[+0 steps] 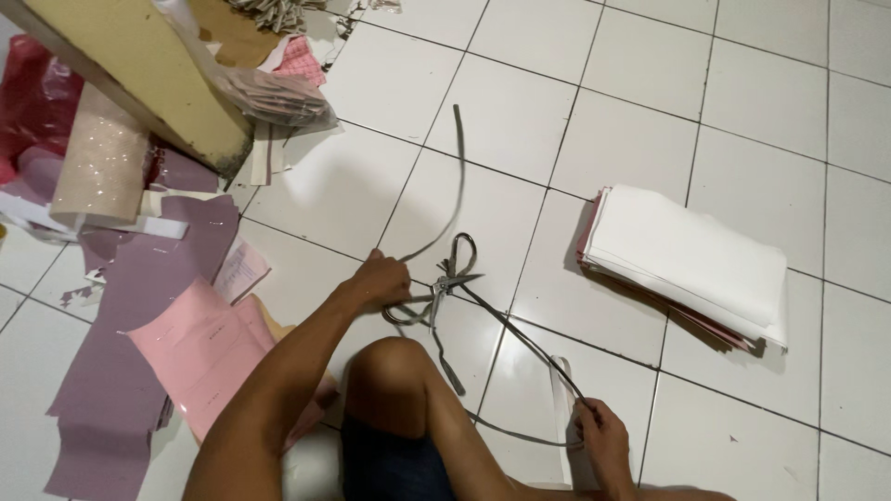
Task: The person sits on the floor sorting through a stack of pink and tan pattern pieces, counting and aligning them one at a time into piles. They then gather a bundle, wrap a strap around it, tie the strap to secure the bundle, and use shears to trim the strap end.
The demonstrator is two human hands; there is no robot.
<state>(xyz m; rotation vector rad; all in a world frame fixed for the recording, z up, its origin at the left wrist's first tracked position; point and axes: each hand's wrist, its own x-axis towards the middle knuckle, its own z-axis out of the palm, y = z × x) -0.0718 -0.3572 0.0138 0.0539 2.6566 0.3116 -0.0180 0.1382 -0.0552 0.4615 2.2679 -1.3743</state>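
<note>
I sit on the tiled floor with my bent knee (394, 371) between my arms. My left hand (380, 278) is closed around the handles of a pair of metal scissors (445, 283), whose blades point right. A long thin grey strip (459, 176) runs from the far tiles toward that hand, loops beside the scissors and continues down to the right. My right hand (603, 436) pinches the near end of this strip just above the floor. A short white piece (561, 390) lies next to that hand.
A stack of white and pink sheets (687, 260) lies on the tiles to the right. At the left are mauve sheets (139, 306), a pink sheet (200, 353), a glittery roll (97, 167), a slab of yellow foam (139, 65) and scraps.
</note>
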